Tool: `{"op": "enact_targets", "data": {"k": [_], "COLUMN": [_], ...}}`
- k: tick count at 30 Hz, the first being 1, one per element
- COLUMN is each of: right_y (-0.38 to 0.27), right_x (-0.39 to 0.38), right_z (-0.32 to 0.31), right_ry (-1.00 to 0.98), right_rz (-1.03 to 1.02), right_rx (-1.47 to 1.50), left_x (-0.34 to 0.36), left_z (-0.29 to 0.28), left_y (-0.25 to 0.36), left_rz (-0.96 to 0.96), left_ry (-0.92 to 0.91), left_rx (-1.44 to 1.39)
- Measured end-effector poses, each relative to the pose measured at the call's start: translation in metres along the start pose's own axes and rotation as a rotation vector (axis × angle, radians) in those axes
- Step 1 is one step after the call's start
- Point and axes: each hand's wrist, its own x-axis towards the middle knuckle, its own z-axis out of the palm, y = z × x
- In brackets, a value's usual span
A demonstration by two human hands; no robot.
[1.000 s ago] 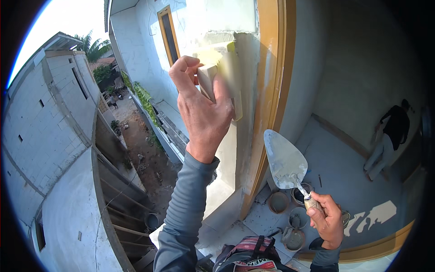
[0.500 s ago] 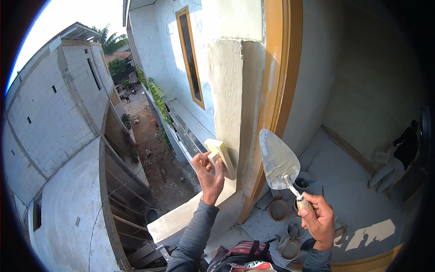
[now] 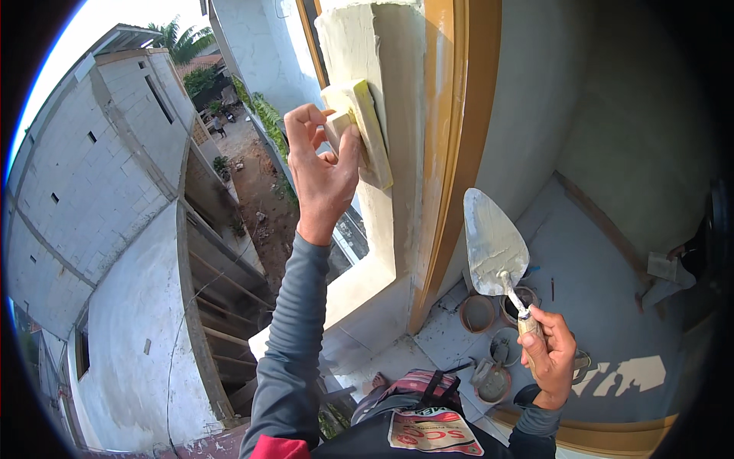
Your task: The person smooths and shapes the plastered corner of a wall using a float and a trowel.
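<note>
My left hand (image 3: 323,172) is closed around the grip of a pale yellow plastering float (image 3: 370,130). The float lies against the plastered edge of a window pillar (image 3: 350,46), its long side running up and down. Fresh-looking plaster with a rough ridge shows above it. Off to the right, my right hand (image 3: 549,353) grips the wooden handle of a trowel (image 3: 495,249). The trowel's rounded metal blade points up and carries a thin smear of grey mortar. It is held in the air, apart from the pillar.
A brown wooden frame (image 3: 451,153) runs beside the pillar. Below stand several buckets, one holding grey mix (image 3: 493,385), on the tiled floor. At far right another person holds a pale flat board (image 3: 662,266). Left of the sill (image 3: 359,294), the wall drops to a dirt alley (image 3: 260,180).
My left hand has slid the float upward along the pillar edge. The trowel in my right hand has shifted slightly right. The view has tilted down, showing more of my body.
</note>
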Motion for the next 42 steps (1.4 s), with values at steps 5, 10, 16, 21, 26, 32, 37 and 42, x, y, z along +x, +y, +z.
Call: {"op": "enact_targets", "data": {"k": [5, 10, 16, 21, 26, 32, 37, 42], "right_y": [0.009, 0.012, 0.019, 0.017, 0.019, 0.025, 0.029, 0.031], "right_x": [-0.003, 0.006, 0.004, 0.002, 0.000, 0.008, 0.028, 0.035], "right_z": [-0.003, 0.007, 0.004, 0.005, 0.005, 0.013, 0.024, 0.030], "right_ry": [-0.048, -0.138, -0.140, -0.097, -0.077, -0.103, -0.032, -0.014], "right_rz": [0.026, 0.018, -0.001, 0.004, -0.011, -0.126, -0.683, -0.983], "right_rx": [0.074, 0.136, 0.198, 0.215, 0.164, 0.023, -0.492, -0.720], "left_x": [-0.146, -0.205, -0.112, -0.031, -0.114, -0.242, -0.223, -0.195], "left_z": [0.012, 0.010, -0.004, 0.010, 0.014, 0.012, -0.012, -0.033], "left_y": [-0.071, -0.087, -0.038, 0.007, -0.048, -0.090, -0.042, -0.020], "left_rz": [-0.323, -0.546, -0.221, 0.095, -0.112, -0.495, -0.506, -0.663], "left_ry": [0.108, 0.042, 0.083, -0.035, -0.008, -0.003, 0.102, 0.160], "left_rx": [0.014, 0.133, -0.014, 0.176, 0.209, 0.207, -0.224, -0.618]}}
